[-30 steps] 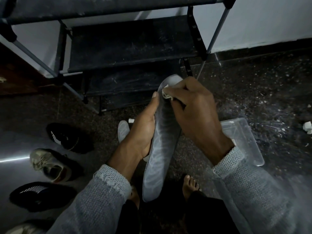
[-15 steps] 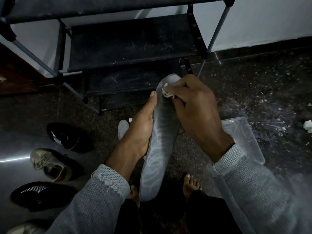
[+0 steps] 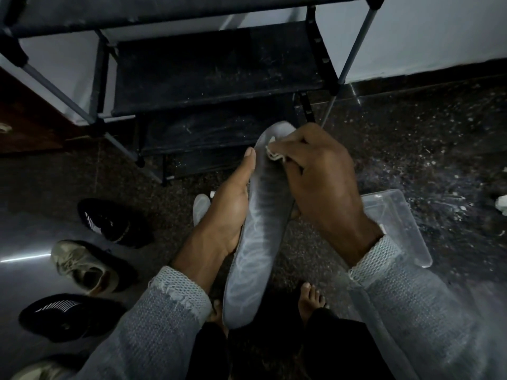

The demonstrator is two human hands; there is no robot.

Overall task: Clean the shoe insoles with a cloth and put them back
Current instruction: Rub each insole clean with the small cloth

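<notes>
I'm gripping the grey insole (image 3: 258, 237) with my left hand (image 3: 230, 212), right hand (image 3: 315, 174) pinching cloth (image 3: 273, 154) against its 12 o'clock end. Second insole (image 3: 200, 208) on floor; refitting both is pending.

Pretty tight around here tbh. The black multi-tier metal-frame shoe rack (image 3: 214, 64) blocks everything straight ahead, w/ its lower shelves right behind the long grey foam insole (image 3: 255, 242). Left side's lined w/ a black striped sneaker (image 3: 109, 219), a worn beige lace-up sneaker (image 3: 85, 266) and a second black striped shoe (image 3: 63, 315). Right has a clear plastic tub (image 3: 397, 226). Open dark speckled floor (image 3: 439, 138) beyond it, far right.
</notes>
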